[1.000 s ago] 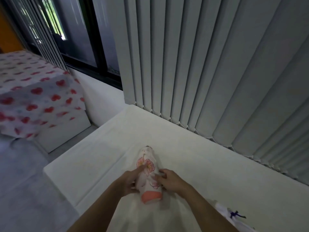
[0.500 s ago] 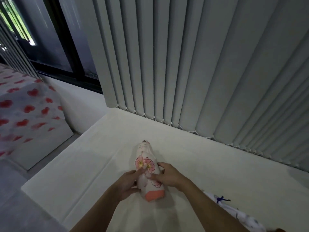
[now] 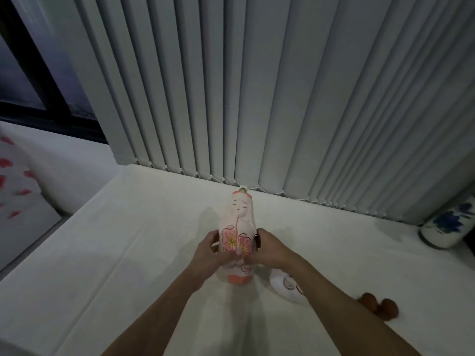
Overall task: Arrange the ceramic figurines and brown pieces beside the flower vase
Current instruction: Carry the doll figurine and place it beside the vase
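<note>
White table (image 3: pixel 144 253) by grey blinds (image 3: pixel 282 98); left hand (image 3: pixel 209 253) and right hand (image 3: pixel 268 249) clasped the tall figurine (image 3: pixel 237 227), now raised upright from lying; flower vase (image 3: pixel 446 227) far right.

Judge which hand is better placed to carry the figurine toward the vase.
Right hand, probably: both hands grip the pink-flowered figurine, but the blue-and-white vase stands far right; the left hand would cross over.

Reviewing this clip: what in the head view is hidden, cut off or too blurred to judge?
- Second figurine: lying behind the right forearm, mostly covered; design unclear.
- Brown pieces: blurred and partly behind the same arm; count uncertain.
- Flower vase: cut off by the right edge; contents unseen.
- Pink figurine: its middle is covered by the left hand and right hand.
</note>
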The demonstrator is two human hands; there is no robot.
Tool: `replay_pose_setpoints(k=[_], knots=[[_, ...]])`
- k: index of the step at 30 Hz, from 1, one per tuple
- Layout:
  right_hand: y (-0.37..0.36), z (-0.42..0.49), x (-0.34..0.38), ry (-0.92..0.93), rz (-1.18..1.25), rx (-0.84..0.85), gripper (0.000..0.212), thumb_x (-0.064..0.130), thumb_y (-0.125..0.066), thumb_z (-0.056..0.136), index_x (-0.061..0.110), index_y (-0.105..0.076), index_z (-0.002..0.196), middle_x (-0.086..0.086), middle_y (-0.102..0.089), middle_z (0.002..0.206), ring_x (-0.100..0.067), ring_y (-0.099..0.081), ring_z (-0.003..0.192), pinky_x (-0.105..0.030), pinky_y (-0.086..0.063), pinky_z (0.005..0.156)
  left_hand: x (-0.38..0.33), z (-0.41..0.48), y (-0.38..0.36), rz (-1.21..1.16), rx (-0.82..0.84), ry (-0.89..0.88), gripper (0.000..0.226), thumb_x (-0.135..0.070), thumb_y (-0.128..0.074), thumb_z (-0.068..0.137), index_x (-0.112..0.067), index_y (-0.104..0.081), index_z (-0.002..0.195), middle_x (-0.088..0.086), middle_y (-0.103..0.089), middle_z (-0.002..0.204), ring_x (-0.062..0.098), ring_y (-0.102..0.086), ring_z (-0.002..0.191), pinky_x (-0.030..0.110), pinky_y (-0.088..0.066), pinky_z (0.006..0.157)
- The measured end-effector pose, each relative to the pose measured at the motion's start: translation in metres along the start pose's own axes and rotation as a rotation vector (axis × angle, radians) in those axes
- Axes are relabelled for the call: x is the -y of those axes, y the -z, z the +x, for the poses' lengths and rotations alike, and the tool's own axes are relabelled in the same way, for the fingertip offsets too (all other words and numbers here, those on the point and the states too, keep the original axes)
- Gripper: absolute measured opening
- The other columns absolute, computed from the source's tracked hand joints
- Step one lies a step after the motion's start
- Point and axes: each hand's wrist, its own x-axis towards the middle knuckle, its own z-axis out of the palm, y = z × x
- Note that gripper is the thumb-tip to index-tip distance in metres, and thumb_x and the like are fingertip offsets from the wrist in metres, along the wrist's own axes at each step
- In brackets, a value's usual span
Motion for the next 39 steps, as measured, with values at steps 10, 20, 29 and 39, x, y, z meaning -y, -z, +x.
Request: replay_pose_setpoints(k=[10,20,29,39], knots=[[-0.014,-0.025,-0.023,0.009,0.009,-0.162,0.073,0.022,-0.08,0.064,0.012,-0.038,0.122,0.004,-0.056,0.096,-0.012,-0.054,0.085,-0.011,-0.038,0.051,0.018,-0.008,-0.019,0.086,0.014,-0.108,0.079,-0.008,-0.09,0.056,-0.024,-0.043,0.117,-0.009,-0.057,0.117,0.003,-0.056,0.108,0.016,-0.055,0.07],[-0.028,-0.037,-0.026,0.026,-0.006,-0.195,0.075,0.022,-0.08,0.066,0.013,-0.035,0.125,-0.01,-0.062,0.119,-0.027,-0.06,0.106,-0.027,-0.046,0.073,0.028,-0.02,-0.019,0.111,0.042,-0.126,0.098,-0.031,-0.089,0.042,-0.023,-0.04,0.126,-0.007,-0.055,0.123,0.012,-0.051,0.12,0.036,-0.054,0.095],[-0.036,-0.038,-0.029,0.075,0.024,-0.212,0.08,0.024,-0.077,0.068,0.021,-0.028,0.131,-0.005,-0.058,0.125,-0.021,-0.06,0.105,-0.023,-0.052,0.074,0.031,-0.025,-0.021,0.146,0.049,-0.156,0.098,-0.037,-0.087,0.041,-0.027,-0.038,0.126,-0.007,-0.052,0.126,0.011,-0.048,0.123,0.027,-0.05,0.093],[-0.025,-0.046,-0.024,0.166,-0.048,-0.244,0.103,0.025,-0.078,0.063,0.037,-0.01,0.139,0.001,-0.058,0.127,-0.025,-0.061,0.109,-0.033,-0.053,0.083,0.027,-0.023,-0.022,0.188,0.036,-0.146,0.081,-0.044,-0.089,0.047,-0.04,-0.049,0.117,-0.012,-0.062,0.115,0.004,-0.06,0.107,0.024,-0.056,0.081]])
